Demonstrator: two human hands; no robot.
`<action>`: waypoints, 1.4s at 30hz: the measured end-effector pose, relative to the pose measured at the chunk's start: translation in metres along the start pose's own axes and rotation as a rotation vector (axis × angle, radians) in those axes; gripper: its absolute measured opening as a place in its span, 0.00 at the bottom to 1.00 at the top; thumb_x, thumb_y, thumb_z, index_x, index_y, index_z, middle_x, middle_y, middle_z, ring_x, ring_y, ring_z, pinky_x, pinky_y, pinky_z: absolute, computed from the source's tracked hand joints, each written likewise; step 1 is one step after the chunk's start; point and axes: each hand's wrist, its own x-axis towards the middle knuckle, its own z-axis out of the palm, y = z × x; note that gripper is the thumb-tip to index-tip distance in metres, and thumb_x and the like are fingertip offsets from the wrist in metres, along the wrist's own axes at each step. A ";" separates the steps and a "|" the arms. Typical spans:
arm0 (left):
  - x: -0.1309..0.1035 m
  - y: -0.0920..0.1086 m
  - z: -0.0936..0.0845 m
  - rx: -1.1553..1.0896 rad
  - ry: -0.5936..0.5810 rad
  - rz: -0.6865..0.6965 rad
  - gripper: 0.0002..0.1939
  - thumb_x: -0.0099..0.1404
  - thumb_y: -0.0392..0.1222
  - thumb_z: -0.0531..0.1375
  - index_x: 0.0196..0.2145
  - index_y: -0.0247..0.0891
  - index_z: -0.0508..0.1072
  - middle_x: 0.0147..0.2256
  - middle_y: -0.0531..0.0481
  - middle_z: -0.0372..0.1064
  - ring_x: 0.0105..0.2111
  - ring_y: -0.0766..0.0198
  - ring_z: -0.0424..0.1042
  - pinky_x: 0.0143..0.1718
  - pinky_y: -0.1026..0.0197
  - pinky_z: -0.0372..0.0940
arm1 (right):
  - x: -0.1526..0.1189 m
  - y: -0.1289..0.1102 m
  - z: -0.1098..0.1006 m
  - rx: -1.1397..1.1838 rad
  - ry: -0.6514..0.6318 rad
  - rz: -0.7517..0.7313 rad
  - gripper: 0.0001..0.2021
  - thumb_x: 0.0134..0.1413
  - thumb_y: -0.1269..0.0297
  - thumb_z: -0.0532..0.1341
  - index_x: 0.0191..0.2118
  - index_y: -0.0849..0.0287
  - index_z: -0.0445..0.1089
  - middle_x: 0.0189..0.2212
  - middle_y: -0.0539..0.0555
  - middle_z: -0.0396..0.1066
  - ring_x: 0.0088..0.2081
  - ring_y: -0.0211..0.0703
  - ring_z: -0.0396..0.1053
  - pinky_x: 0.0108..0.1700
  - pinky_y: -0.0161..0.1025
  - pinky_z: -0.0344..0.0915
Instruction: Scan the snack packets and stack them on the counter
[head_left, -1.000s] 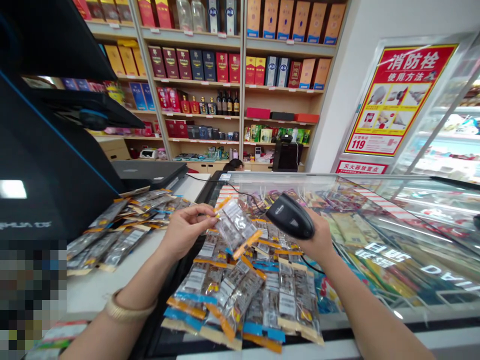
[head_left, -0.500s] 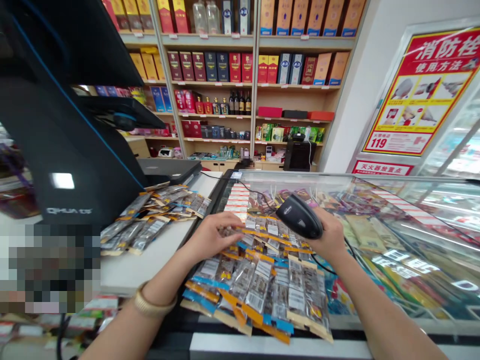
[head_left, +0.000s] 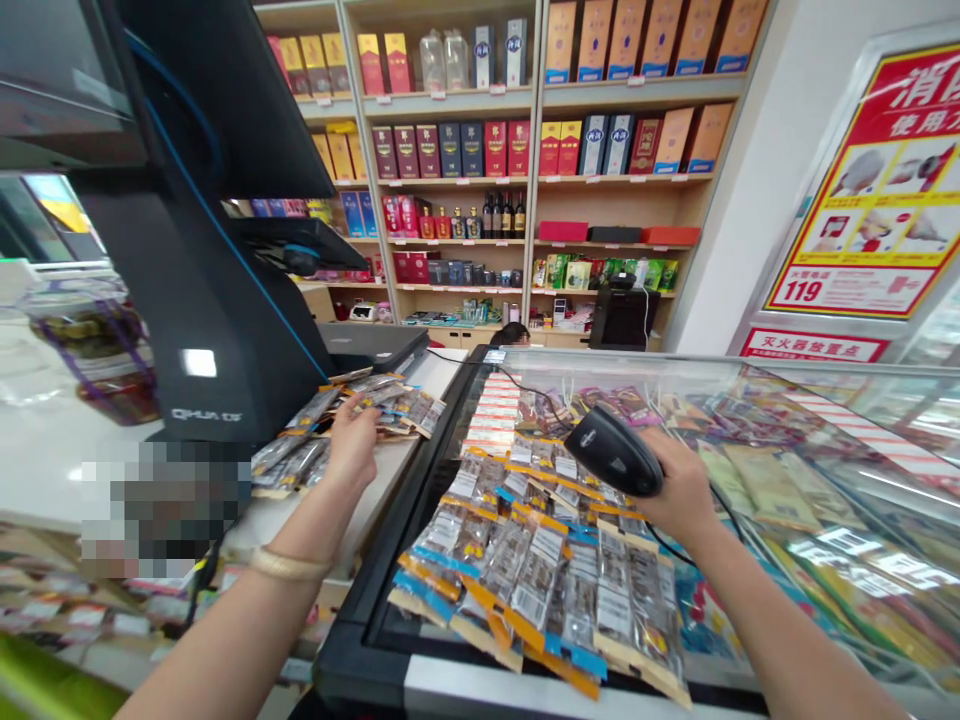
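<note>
My right hand point(head_left: 679, 485) is closed around a black handheld barcode scanner point(head_left: 613, 452), held above the counter with its head towards the left. Below the scanner lies a spread of small clear snack packets point(head_left: 536, 570) with orange, blue and cream ends and white barcode labels. My left hand point(head_left: 354, 435) is at a second heap of similar packets point(head_left: 296, 455) on the white counter to the left. Its fingers are bent over a packet there, the fingertips partly hidden.
A black register terminal point(head_left: 225, 320) stands at the left. Under the right-hand packets is a glass-topped case point(head_left: 750, 400) holding bagged goods. The scanner's cable runs across the glass. Shelves of boxed bottles point(head_left: 461, 150) line the back, and a person's head point(head_left: 514, 335) shows low before them.
My left hand has moved left, from the spread packets over the case to the heap beside the terminal. My right hand still holds the scanner over the packets. The view has shifted left.
</note>
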 end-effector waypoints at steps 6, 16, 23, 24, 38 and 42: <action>0.000 -0.002 -0.002 0.017 0.027 -0.034 0.14 0.43 0.32 0.58 0.31 0.33 0.75 0.25 0.53 0.70 0.21 0.70 0.63 0.24 0.66 0.56 | 0.001 -0.002 -0.001 0.020 -0.013 -0.036 0.05 0.48 0.63 0.58 0.32 0.57 0.68 0.23 0.51 0.67 0.25 0.42 0.65 0.28 0.37 0.60; -0.034 0.002 -0.018 -0.202 -0.213 0.058 0.17 0.42 0.42 0.71 0.29 0.32 0.75 0.31 0.46 0.74 0.32 0.62 0.74 0.38 0.57 0.70 | 0.001 -0.003 0.001 0.030 0.000 -0.039 0.08 0.46 0.63 0.59 0.34 0.57 0.69 0.25 0.52 0.69 0.27 0.43 0.67 0.29 0.38 0.61; -0.038 0.020 0.048 -0.001 -0.591 0.183 0.22 0.34 0.48 0.74 0.25 0.33 0.75 0.26 0.49 0.73 0.24 0.65 0.72 0.31 0.60 0.71 | 0.002 -0.003 0.001 0.046 -0.060 0.023 0.09 0.45 0.64 0.60 0.35 0.57 0.69 0.26 0.53 0.72 0.28 0.43 0.68 0.31 0.38 0.63; -0.039 0.019 0.057 0.026 -0.642 0.198 0.22 0.34 0.49 0.74 0.24 0.33 0.75 0.25 0.49 0.73 0.23 0.64 0.72 0.30 0.60 0.71 | 0.003 -0.003 0.001 0.042 -0.059 0.035 0.09 0.44 0.66 0.59 0.35 0.57 0.70 0.27 0.53 0.72 0.28 0.43 0.68 0.31 0.38 0.63; -0.048 -0.004 0.073 -0.017 -0.771 0.150 0.18 0.34 0.46 0.74 0.21 0.37 0.73 0.23 0.49 0.71 0.24 0.63 0.71 0.29 0.59 0.72 | 0.008 -0.009 0.002 0.028 -0.170 0.177 0.08 0.43 0.67 0.59 0.33 0.56 0.70 0.28 0.53 0.73 0.29 0.44 0.70 0.32 0.37 0.64; -0.053 -0.001 0.072 -0.032 -0.797 0.175 0.15 0.35 0.42 0.74 0.19 0.37 0.73 0.24 0.49 0.70 0.24 0.63 0.71 0.30 0.59 0.73 | 0.007 -0.011 0.003 0.057 -0.218 0.187 0.07 0.44 0.68 0.59 0.33 0.56 0.71 0.29 0.54 0.74 0.31 0.45 0.71 0.33 0.38 0.66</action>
